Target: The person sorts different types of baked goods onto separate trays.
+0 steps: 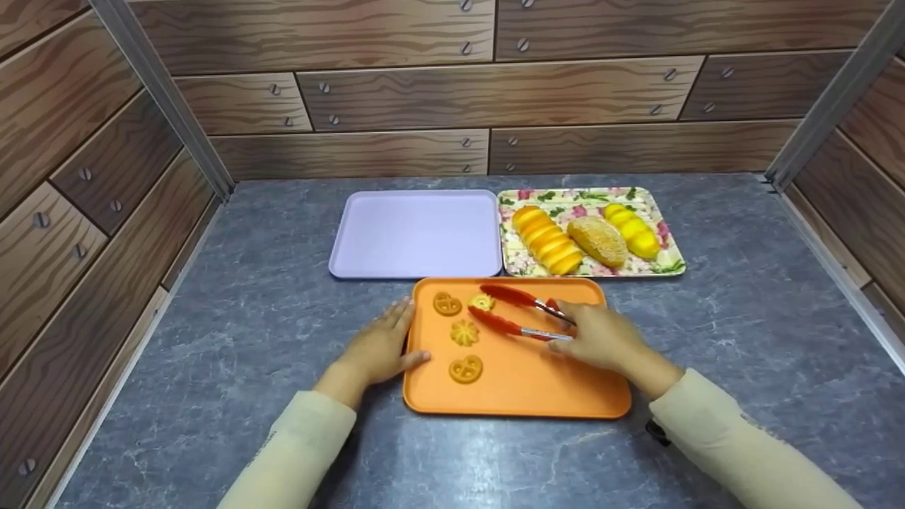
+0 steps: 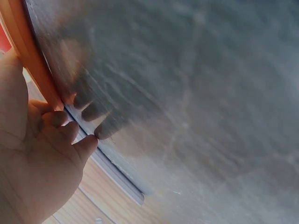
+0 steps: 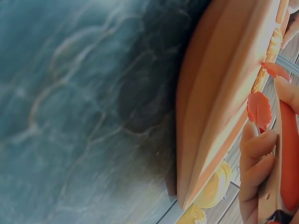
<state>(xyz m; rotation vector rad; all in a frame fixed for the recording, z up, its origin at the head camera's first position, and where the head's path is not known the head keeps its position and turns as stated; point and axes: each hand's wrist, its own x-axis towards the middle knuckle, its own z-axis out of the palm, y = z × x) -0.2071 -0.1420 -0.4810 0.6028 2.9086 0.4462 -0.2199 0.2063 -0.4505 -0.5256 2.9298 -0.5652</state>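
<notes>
My right hand (image 1: 601, 336) grips a pair of red-tipped tongs (image 1: 534, 332) over the orange tray (image 1: 544, 385). The tongs' arms stand apart, with their tips on either side of a small pale-yellow swirl cookie (image 1: 482, 302). In the right wrist view the tongs' red handle (image 3: 289, 154) lies along the palm. My left hand (image 1: 378, 346) rests at the tray's left edge, fingers fairly straight along the outside and thumb over the rim. Near it lie an upper pretzel cookie (image 1: 447, 304), a flower-shaped cookie (image 1: 464, 332) and a lower pretzel cookie (image 1: 466, 368).
Behind the orange tray is a lilac tray (image 1: 421, 233). Beside it, a floral tray (image 1: 668, 265) bears a segmented orange loaf (image 1: 546, 240), a seeded bun (image 1: 597, 240) and a yellow loaf (image 1: 631, 231). Wood-patterned walls (image 1: 396, 99) enclose the grey marbled table (image 1: 233, 339).
</notes>
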